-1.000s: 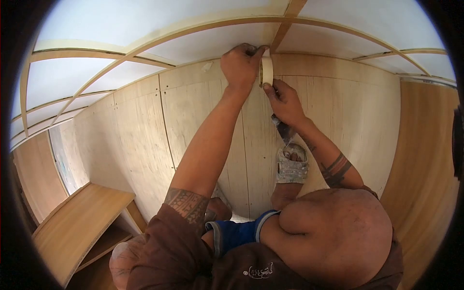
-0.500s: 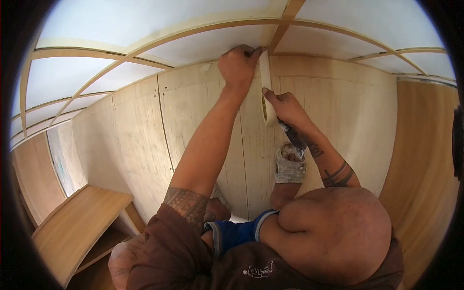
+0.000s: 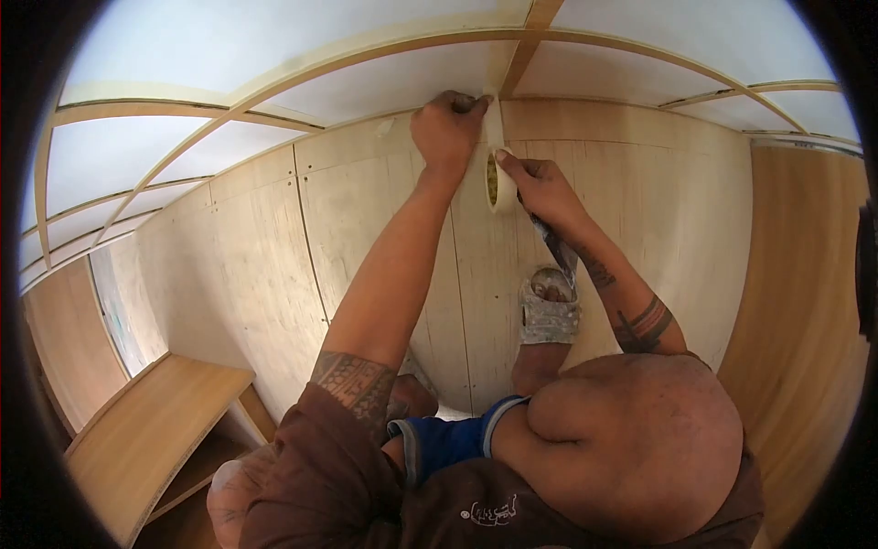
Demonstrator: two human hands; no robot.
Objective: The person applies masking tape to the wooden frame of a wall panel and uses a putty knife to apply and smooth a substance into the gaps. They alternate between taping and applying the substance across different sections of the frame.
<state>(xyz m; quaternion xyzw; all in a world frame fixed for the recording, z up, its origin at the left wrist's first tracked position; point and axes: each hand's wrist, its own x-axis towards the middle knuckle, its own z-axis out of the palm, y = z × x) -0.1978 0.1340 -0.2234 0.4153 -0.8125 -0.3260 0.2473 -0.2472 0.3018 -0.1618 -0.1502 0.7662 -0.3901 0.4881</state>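
Note:
My left hand (image 3: 448,133) is closed in a pinch on the end of a pale strip of masking tape, up against the wooden trim at the base of the white panels. My right hand (image 3: 546,190) grips the masking tape roll (image 3: 504,194), its thumb on the upper rim. A short length of tape runs between the two hands. A dark, flat-bladed tool smeared with white, like a putty knife (image 3: 556,242), sticks out below my right hand along the wrist; its grip is hidden in the palm.
White panels framed by wooden strips (image 3: 384,66) rise ahead. Pale plywood boards (image 3: 384,238) with seams and screw holes lie underfoot. A wooden shelf unit (image 3: 165,412) stands at lower left, and a brown wood panel (image 3: 796,302) at right. My foot wears a white-smeared sandal (image 3: 551,320).
My right hand has brought the roll up nearer my left hand, so the tape between them is shorter. The roll's open side shows more. My left hand has barely moved.

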